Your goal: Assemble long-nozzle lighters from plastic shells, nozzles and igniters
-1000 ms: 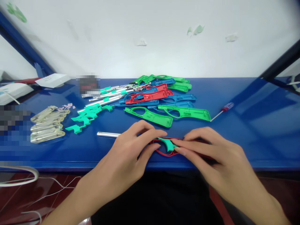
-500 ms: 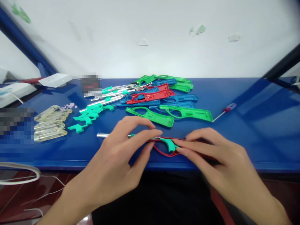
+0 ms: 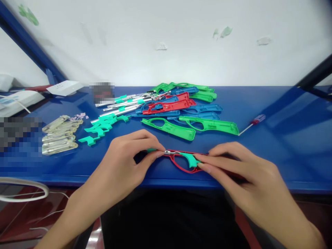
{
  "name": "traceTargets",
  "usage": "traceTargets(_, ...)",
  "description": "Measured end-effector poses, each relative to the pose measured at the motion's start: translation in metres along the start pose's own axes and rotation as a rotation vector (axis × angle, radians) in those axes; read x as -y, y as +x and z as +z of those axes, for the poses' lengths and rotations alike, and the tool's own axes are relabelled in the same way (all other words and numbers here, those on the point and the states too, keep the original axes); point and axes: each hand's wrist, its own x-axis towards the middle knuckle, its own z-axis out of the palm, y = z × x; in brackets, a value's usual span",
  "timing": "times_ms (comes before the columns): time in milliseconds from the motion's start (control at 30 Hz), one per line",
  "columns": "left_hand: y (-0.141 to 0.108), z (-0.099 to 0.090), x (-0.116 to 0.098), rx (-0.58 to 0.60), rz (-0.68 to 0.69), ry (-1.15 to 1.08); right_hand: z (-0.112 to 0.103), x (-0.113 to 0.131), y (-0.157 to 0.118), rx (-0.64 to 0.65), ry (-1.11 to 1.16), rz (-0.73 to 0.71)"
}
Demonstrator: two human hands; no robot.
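Head view: red lighter half-shell (image 3: pixel 179 167) at the surface's (image 3: pixel 275 155) near edge, between left hand (image 3: pixel 129 159) and right hand (image 3: pixel 243 169). Left pinches the metal tube (image 3: pixel 168 152) at the shell's left end. Right grips the shell's right end, fingertips (image 3: pixel 206 167) at the teal trigger (image 3: pixel 191 159) across its loop. Translucent reservoirs (image 3: pixel 61 139) piled far left; contents unclear.

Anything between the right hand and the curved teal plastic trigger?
Nothing visible: the right hand touches the trigger directly at its right edge. The left hand pinches a slim silver metal tube opposite.
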Motion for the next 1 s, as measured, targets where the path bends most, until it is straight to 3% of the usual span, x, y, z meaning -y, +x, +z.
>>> traceTargets(267,-0.003,0.0,0.0,0.04,0.088,0.12,0.001,-0.001,0.001,0.013,-0.002,0.008)
traceTargets(567,-0.007,-0.007,-0.013,0.192,0.318,0.412,0.001,0.0,0.001,0.008,0.009,0.007)
traceTargets(767,-0.003,-0.004,-0.017,0.183,0.349,0.404,-0.001,0.001,0.001,0.022,-0.003,0.01)
traceTargets(1000,-0.003,0.0,-0.009,0.111,0.254,0.326,0.002,0.001,0.003,0.012,-0.017,0.01)
